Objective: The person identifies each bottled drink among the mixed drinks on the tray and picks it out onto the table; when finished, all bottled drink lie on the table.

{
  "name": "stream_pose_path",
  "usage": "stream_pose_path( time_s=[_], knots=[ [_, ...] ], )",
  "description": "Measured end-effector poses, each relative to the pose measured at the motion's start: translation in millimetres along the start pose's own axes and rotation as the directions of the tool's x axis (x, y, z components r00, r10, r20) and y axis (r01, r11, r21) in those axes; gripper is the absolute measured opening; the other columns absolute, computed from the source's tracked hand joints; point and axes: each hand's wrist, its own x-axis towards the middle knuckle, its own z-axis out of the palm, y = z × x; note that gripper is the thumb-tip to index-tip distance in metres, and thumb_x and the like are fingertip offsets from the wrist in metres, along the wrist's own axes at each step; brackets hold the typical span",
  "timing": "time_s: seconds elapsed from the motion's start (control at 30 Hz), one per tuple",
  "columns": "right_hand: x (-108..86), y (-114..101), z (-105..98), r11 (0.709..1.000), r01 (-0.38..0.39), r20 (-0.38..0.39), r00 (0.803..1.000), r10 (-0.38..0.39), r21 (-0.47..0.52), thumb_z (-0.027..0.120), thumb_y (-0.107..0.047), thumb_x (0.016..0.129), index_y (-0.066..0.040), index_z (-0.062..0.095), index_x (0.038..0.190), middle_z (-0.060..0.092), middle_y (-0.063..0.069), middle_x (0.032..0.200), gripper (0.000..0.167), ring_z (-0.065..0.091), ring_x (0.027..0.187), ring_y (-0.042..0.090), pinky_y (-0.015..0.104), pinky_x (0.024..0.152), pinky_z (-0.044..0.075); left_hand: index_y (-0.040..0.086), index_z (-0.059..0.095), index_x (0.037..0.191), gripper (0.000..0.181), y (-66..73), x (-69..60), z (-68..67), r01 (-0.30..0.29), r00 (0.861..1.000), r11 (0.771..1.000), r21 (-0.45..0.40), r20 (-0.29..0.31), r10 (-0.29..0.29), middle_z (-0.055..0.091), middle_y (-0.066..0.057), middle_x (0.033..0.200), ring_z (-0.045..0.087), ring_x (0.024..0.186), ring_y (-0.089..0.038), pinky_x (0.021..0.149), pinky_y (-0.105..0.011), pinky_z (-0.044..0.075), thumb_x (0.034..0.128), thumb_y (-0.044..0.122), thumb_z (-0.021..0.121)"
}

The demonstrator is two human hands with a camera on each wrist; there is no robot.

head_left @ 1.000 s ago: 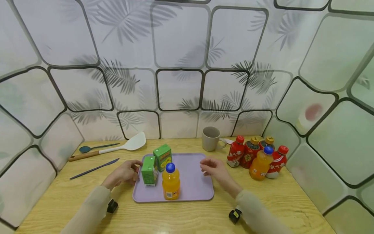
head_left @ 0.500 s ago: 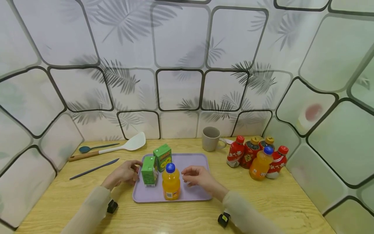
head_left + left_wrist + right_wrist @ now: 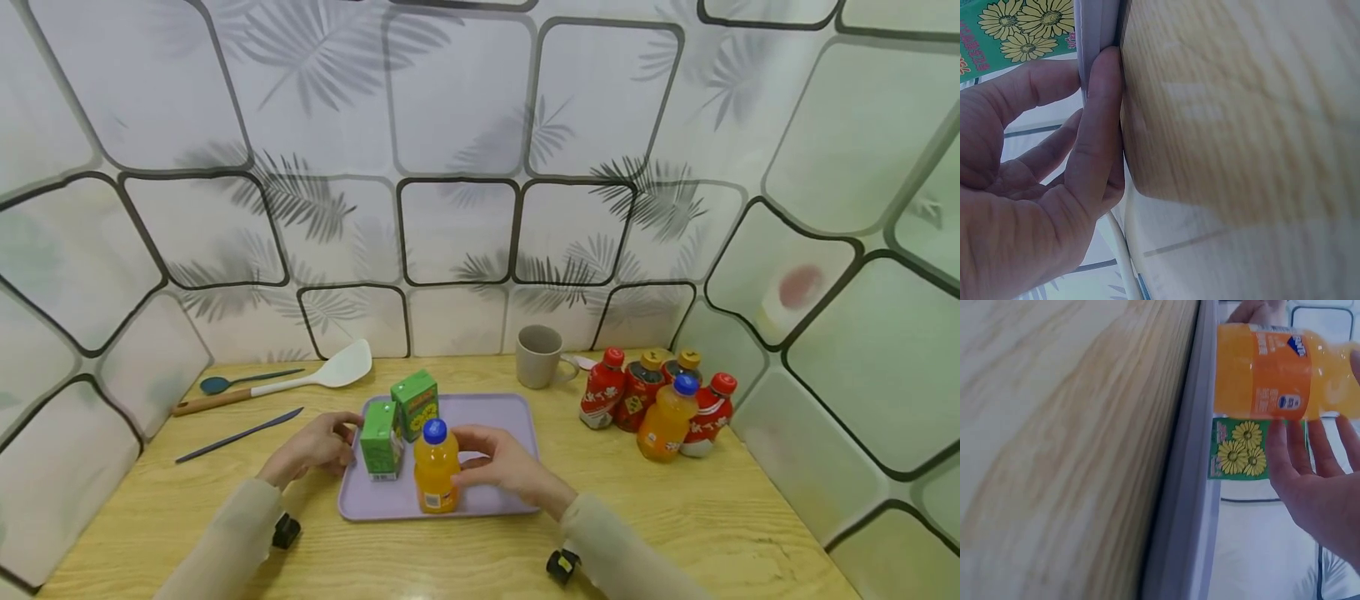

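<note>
A lilac tray (image 3: 491, 410) lies on the table in the head view. My left hand (image 3: 318, 442) pinches its left rim, one digit over the edge and another underneath, as the left wrist view shows. On the tray stand two green drink cartons, one nearer (image 3: 379, 446) and one farther back (image 3: 415, 404). To their right an orange soda bottle (image 3: 435, 473) with a blue cap stands upright near the front rim. My right hand (image 3: 502, 467) is at its right side, fingers extended and spread, thumb in front. The fingertips are partly hidden behind the bottle.
A grey mug (image 3: 537, 358) stands behind the tray. At right is a cluster of several bottles, with another orange soda bottle (image 3: 666, 425) in front. A white spatula (image 3: 347, 365), a teal spoon (image 3: 217, 384) and a dark blue stick (image 3: 240, 435) lie at left.
My right hand has moved left over the tray, from its right edge to the orange soda bottle. My left hand has stayed at the tray's left rim.
</note>
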Motion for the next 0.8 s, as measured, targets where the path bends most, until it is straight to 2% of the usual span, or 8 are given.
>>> stream_pose_path(
  time_s=[0.2,0.5,0.7,0.8],
  knots=[
    [4.8,-6,8,0.999,0.04,-0.038,0.998,-0.041,-0.011,0.075,-0.007,0.083,-0.007,0.052,0.14,0.055,0.013,0.141,0.062,0.058,0.119,0.023,0.036,0.102,0.05,-0.004,0.044,0.137,0.066,-0.6,-0.7,-1.5,-0.013,1.0,1.0,-0.002,0.006,0.013,0.048,-0.017,0.106,0.055,0.08,-0.022,0.062,-0.034,0.059,0.0739,-0.012,0.061],
    [6.5,-10,17,0.976,0.08,-0.093,0.991,-0.1,-0.203,0.08,-0.015,0.079,-0.015,0.055,0.138,0.061,0.002,0.134,0.064,0.061,0.113,0.019,0.037,0.1,0.049,-0.003,0.045,0.137,0.067,-0.1,-1.5,-1.2,-0.005,1.0,1.0,-0.008,0.01,0.005,0.048,-0.016,0.105,0.055,0.078,-0.021,0.062,-0.033,0.058,0.0729,-0.012,0.061],
    [2.1,-10,16,0.974,0.077,-0.149,0.983,-0.11,-0.211,0.083,-0.021,0.077,-0.016,0.059,0.135,0.064,0.001,0.13,0.062,0.062,0.111,0.022,0.049,0.1,0.049,-0.002,0.047,0.136,0.066,0.7,-1.4,-0.3,0.009,1.0,1.0,-0.023,-0.006,-0.009,0.048,-0.016,0.105,0.056,0.08,-0.021,0.062,-0.033,0.059,0.0719,-0.012,0.061],
    [-0.2,-9,13,0.972,0.08,-0.162,0.98,-0.118,-0.222,0.084,-0.023,0.076,-0.015,0.061,0.134,0.065,0.002,0.128,0.062,0.064,0.108,0.02,0.051,0.098,0.05,-0.002,0.047,0.136,0.066,0.4,-0.9,-0.5,0.004,1.0,1.0,-0.023,-0.002,-0.004,0.048,-0.016,0.106,0.055,0.081,-0.022,0.063,-0.033,0.059,0.0719,-0.012,0.06]
  ],
)
